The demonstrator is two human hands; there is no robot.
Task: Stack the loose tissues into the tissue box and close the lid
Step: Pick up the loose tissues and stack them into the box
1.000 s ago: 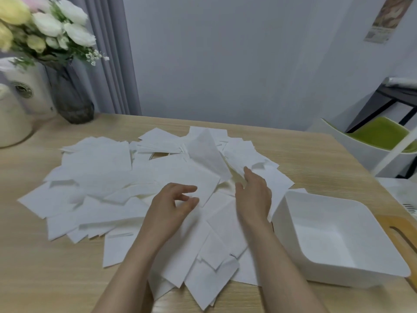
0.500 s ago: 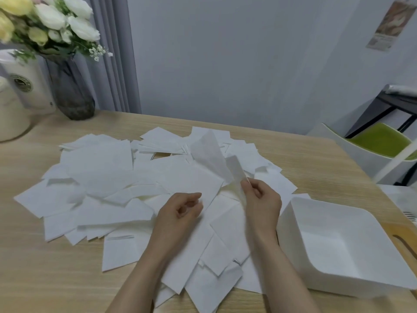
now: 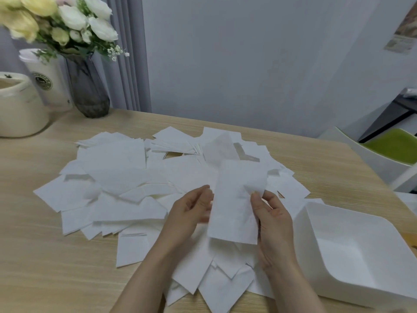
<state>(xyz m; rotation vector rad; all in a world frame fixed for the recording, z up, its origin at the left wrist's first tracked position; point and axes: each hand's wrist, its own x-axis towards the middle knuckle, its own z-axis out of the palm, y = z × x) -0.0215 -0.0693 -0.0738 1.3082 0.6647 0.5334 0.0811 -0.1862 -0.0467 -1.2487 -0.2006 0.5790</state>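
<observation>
Got one tissue (image 3: 237, 204) lifted off the pile of loose tissues (image 3: 126, 188), held between both hands. My right hand (image 3: 270, 218) pinches its right edge, thumb on the front face near the upper corner. My left hand (image 3: 191, 211) is at the left edge, fingers curled toward it, though the sheet hides the contact so I can't confirm a firm pinch. The sheet's long axis runs away from me, far end tipped up, near end hanging just above the pile. The tissue box (image 3: 361, 249) sits open on the table (image 3: 45, 267) to my right, just beside the right wrist, nothing in it that I can see. Box is on the right-hand side, so the transfer looks like a short move rightward, right hand leading. No lid in view that I can identify. Nearly everything still to stack.
</observation>
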